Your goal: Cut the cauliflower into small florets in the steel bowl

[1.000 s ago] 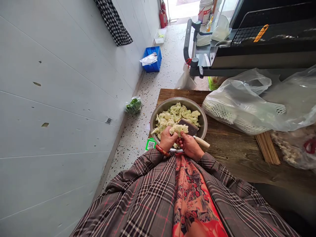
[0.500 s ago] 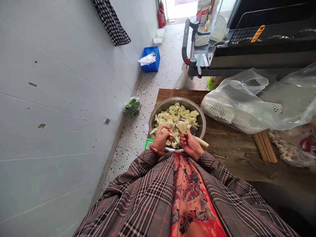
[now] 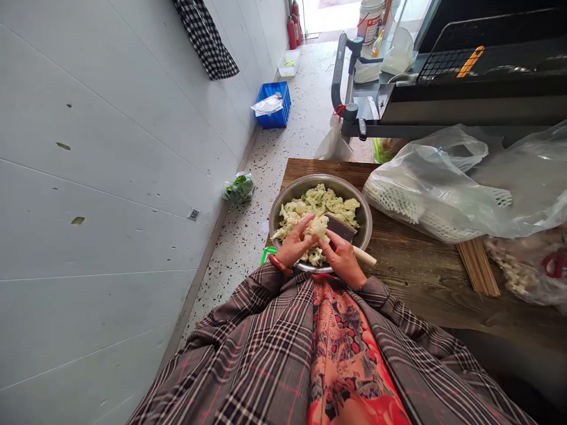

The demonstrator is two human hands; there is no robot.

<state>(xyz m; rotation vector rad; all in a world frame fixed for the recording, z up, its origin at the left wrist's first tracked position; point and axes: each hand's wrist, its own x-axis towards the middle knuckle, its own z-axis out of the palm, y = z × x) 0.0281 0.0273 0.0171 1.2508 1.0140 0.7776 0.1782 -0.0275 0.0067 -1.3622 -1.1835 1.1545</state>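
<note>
Over a steel bowl (image 3: 365, 221) of cut cauliflower (image 3: 341, 206), both my hands grip one pale cauliflower floret (image 3: 318, 226). My left hand (image 3: 294, 243), with a reddish-brown bracelet at the wrist, holds it from the left, thumb and fingers around it. From the right, my right hand (image 3: 342, 260) has its fingers closed on the floret's lower side. Inside the bowl a cleaver (image 3: 341, 228) with a dark blade lies on the florets, its pale wooden handle (image 3: 364, 256) sticking out over the right rim, beside my right hand.
The bowl stands on a dark wooden table (image 3: 411, 271). To its right are a clear plastic bag (image 3: 425, 189) with white foam netting and a bundle of wooden sticks (image 3: 477, 267). Bagged greens (image 3: 239, 189) and a blue crate (image 3: 273, 106) sit on the floor along the wall.
My hands have come together on one floret. Before, the left held a thin-stemmed piece and the right a separate floret. The view has shifted slightly.
</note>
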